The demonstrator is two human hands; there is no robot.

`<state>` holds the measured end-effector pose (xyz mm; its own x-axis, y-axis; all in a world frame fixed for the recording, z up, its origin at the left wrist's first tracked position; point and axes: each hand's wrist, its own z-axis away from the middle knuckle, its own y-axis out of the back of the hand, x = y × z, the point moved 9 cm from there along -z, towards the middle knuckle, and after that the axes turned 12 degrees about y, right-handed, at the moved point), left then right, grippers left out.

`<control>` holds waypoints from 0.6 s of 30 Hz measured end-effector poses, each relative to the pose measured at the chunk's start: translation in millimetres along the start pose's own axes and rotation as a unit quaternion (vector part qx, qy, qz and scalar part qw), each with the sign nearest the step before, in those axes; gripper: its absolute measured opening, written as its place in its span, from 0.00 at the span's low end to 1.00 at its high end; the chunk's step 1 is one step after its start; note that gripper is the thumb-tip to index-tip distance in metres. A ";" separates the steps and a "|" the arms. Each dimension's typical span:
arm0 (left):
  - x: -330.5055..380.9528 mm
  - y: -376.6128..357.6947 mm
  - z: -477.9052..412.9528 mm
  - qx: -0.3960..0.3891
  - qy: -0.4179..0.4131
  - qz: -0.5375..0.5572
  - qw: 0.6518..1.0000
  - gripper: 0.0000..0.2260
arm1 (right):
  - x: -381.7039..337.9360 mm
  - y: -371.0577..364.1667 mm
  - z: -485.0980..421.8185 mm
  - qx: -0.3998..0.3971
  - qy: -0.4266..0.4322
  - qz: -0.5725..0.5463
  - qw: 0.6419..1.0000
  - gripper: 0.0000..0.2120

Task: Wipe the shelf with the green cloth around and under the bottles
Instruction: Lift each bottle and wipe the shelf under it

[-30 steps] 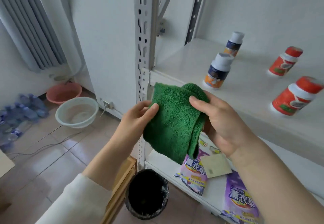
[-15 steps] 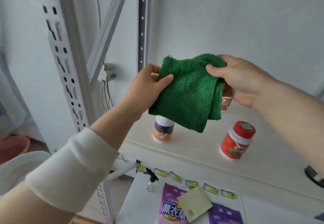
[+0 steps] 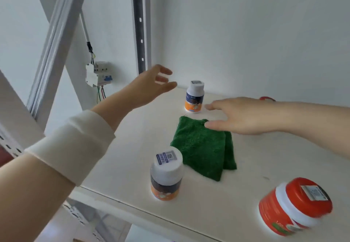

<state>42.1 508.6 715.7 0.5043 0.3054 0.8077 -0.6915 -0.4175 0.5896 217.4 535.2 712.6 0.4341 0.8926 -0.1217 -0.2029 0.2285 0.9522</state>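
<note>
Cloth (image 3: 205, 147): folded, flat on shelf (image 3: 132, 156), mid-shelf, between front bottle (image 3: 166, 175) and rear bottle (image 3: 194, 96); long axis front-to-back. Right hand (image 3: 238, 116): fingers spread, empty, over cloth's rear edge, nearer. Left hand (image 3: 151, 85): fingers apart, empty, raised left of cloth.

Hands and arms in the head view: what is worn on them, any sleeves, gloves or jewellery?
Both hands are bare, with no gloves or rings visible. The left hand comes out of a pushed-up white sleeve with a ribbed cuff; bare forearm shows below it. The right hand and its forearm are uncovered, no sleeve, watch or bracelet in view.
</note>
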 end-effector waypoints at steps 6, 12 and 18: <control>11.5 -45.0 -43.9 -0.030 -0.061 0.008 0.998 0.23 | -7.9 -59.9 -27.3 -0.123 0.124 0.073 0.982 0.32; 11.6 -75.2 -70.1 -0.065 -0.093 -0.017 0.993 0.20 | -8.7 -90.7 -36.1 -0.145 0.144 0.072 0.976 0.36; 19.7 -73.7 -83.1 -0.065 -0.116 0.030 0.991 0.13 | -19.3 -91.6 -38.6 -0.101 0.137 0.022 0.985 0.38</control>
<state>60.0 616.5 688.1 0.5548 0.0728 0.8288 -0.7769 -0.3112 0.5473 193.7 512.0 616.9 0.1739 0.9685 -0.1784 -0.3980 0.2349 0.8868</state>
